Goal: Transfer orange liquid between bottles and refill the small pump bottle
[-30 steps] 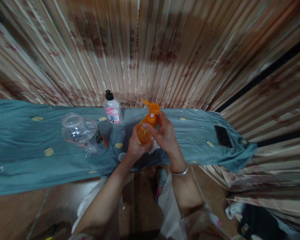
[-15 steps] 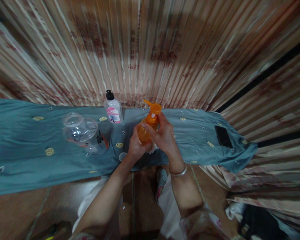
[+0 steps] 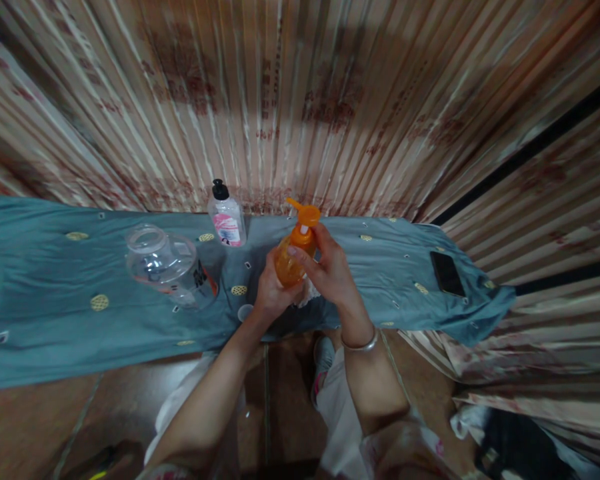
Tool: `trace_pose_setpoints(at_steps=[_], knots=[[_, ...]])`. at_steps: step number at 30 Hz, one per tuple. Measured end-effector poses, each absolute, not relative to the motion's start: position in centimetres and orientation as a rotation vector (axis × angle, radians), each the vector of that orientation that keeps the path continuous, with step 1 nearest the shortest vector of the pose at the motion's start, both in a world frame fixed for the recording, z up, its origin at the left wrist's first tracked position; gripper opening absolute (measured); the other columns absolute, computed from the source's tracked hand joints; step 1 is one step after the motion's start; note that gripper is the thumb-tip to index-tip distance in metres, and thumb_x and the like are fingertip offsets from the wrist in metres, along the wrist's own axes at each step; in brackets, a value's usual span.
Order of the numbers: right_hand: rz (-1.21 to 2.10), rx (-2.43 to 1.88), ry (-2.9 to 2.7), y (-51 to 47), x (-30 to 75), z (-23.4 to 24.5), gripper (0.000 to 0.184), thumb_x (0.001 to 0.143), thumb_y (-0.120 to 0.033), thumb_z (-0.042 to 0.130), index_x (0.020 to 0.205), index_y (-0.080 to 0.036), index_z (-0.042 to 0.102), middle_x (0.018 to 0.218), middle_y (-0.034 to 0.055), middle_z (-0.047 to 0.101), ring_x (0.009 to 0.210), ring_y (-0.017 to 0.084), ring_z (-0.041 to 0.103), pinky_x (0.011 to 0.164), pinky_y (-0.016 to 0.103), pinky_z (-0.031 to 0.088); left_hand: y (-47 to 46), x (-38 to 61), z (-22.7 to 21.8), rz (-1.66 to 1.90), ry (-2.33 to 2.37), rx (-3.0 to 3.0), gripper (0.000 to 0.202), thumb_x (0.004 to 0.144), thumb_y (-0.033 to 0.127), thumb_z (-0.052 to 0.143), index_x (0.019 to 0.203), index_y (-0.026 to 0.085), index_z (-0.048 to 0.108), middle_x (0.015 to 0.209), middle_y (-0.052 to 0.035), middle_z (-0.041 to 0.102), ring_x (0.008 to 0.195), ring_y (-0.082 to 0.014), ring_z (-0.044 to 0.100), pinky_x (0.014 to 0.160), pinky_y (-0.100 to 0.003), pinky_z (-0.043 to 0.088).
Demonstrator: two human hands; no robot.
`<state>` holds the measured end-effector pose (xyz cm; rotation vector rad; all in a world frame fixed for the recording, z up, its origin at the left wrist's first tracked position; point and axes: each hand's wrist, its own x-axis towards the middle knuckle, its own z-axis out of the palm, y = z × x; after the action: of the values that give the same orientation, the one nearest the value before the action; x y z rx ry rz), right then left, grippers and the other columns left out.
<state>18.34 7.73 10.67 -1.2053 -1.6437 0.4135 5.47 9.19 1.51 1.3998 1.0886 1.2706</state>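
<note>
An orange pump bottle (image 3: 289, 261) with an orange pump head is held over the cloth-covered table, its spout pointing away and to the left. My left hand (image 3: 276, 291) is closed around the lower body of the bottle. Higher up, my right hand (image 3: 331, 265) grips its collar just below the pump head, thumb across the front. Something white and crumpled (image 3: 307, 294) shows beneath the hands; I cannot tell what it is. A small clear round cap (image 3: 245, 312) lies left of my left wrist.
A large clear plastic jar (image 3: 167, 267) without a lid stands at the left. Behind it is a clear bottle (image 3: 228, 223) with a black cap and pink label. A phone (image 3: 447, 273) lies at the right on the teal cloth (image 3: 55, 320). Pleated curtains (image 3: 280, 100) hang behind.
My right hand has shifted slightly on the bottle's collar, and the pump head has moved a little to the left and down. The other things stay where they were.
</note>
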Motion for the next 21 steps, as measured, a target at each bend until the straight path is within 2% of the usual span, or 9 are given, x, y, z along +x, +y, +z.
trace_pose_setpoints(at_steps=[3, 7, 11, 14, 17, 21], knots=[[0.413, -1.184, -1.635, 7.83, 18.58, 10.59, 0.038, 0.095, -0.058, 0.061, 0.115, -0.025, 0.063, 0.101, 0.0037, 0.075, 0.092, 0.023, 0.068, 0.083, 0.036, 0.054, 9.26, 5.47, 1.45, 1.284, 1.077, 1.39, 0.085, 0.058, 0.025, 0.089, 0.135, 0.023, 0.052, 0.118, -0.0068, 0.075, 0.105, -0.029, 0.075, 0.092, -0.042, 0.06], [0.358, -1.269, -1.579, 7.76, 18.2, 10.58, 0.04, 0.092, -0.058, 0.067, 0.111, -0.023, 0.063, 0.097, 0.0041, 0.075, 0.087, 0.023, 0.068, 0.08, 0.035, 0.054, 9.24, 5.38, 1.35, 1.322, 1.021, 1.403, 0.082, 0.059, 0.027, 0.09, 0.133, 0.026, 0.053, 0.116, -0.0051, 0.076, 0.101, -0.0272, 0.076, 0.089, -0.04, 0.061], [0.394, -1.256, -1.592, 7.7, 18.18, 10.7, 0.046, 0.088, -0.059, 0.072, 0.116, -0.024, 0.063, 0.105, 0.0049, 0.076, 0.093, 0.024, 0.069, 0.085, 0.036, 0.055, 9.23, 5.39, 1.21, 1.311, 1.021, 1.43, 0.08, 0.061, 0.029, 0.088, 0.132, 0.025, 0.052, 0.116, -0.0059, 0.075, 0.1, -0.0265, 0.075, 0.088, -0.041, 0.061], [0.44, -1.182, -1.635, 7.77, 18.59, 10.72, 0.044, 0.091, -0.059, 0.066, 0.119, -0.024, 0.063, 0.109, 0.0057, 0.075, 0.097, 0.024, 0.07, 0.086, 0.037, 0.056, 9.31, 5.51, 1.02, 1.326, 1.02, 1.416, 0.082, 0.061, 0.029, 0.088, 0.134, 0.025, 0.052, 0.117, -0.0065, 0.075, 0.102, -0.0272, 0.075, 0.09, -0.042, 0.06], [0.415, -1.206, -1.648, 7.81, 18.67, 10.7, 0.039, 0.095, -0.057, 0.061, 0.114, -0.023, 0.065, 0.102, 0.0048, 0.076, 0.09, 0.024, 0.07, 0.084, 0.037, 0.056, 9.39, 5.58, 0.86, 1.335, 1.011, 1.382, 0.084, 0.059, 0.028, 0.089, 0.135, 0.026, 0.052, 0.12, -0.0067, 0.075, 0.106, -0.0282, 0.074, 0.092, -0.041, 0.06], [0.344, -1.288, -1.599, 7.74, 18.12, 10.66, 0.041, 0.094, -0.06, 0.062, 0.113, -0.023, 0.066, 0.103, 0.0057, 0.077, 0.092, 0.025, 0.071, 0.086, 0.037, 0.056, 9.42, 5.53, 0.78, 1.343, 1.02, 1.384, 0.083, 0.058, 0.029, 0.09, 0.132, 0.025, 0.053, 0.116, -0.0054, 0.076, 0.101, -0.0274, 0.075, 0.088, -0.04, 0.06]])
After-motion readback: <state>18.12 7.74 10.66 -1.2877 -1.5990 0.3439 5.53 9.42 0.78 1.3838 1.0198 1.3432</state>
